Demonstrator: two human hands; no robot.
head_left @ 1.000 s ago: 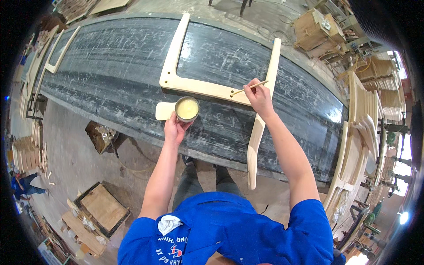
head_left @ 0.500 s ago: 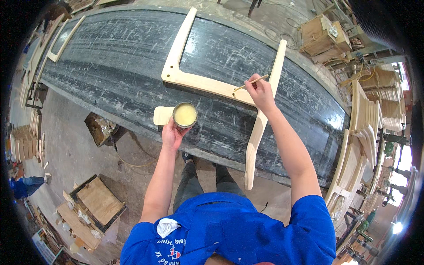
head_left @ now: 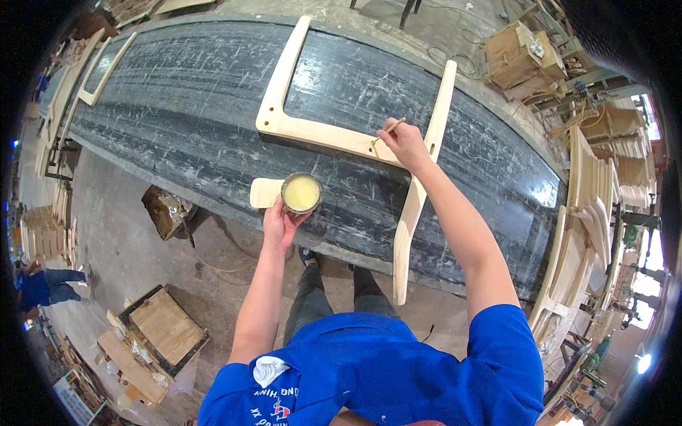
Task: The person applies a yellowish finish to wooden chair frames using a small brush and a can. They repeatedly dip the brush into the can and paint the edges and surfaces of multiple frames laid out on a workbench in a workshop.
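My left hand (head_left: 282,221) is wrapped round a small round cup (head_left: 300,193) of pale yellow, glue-like paste. A flat pale wooden paddle-shaped piece (head_left: 266,192) sticks out to the left beside the cup; whether it joins the cup is hidden. Between the fingers of my right hand (head_left: 407,147) is a thin wooden stick (head_left: 395,126), its lower end at a dark hole near the right end of the frame's crossbar. That pale wooden chair frame (head_left: 323,135) lies on the dark table, with two more holes at its left corner.
The long black, scratched table (head_left: 192,92) runs across the view. Another pale wooden frame (head_left: 92,96) lies at its far left end. Stacked curved chair parts (head_left: 590,206) stand at the right. A wooden box (head_left: 508,53) sits beyond the table, and a person (head_left: 46,285) is at the far left.
My right hand has shifted slightly left and down, and the stick stands steeper at the hole. The cup has moved slightly right and down. A person at the left shows more fully.
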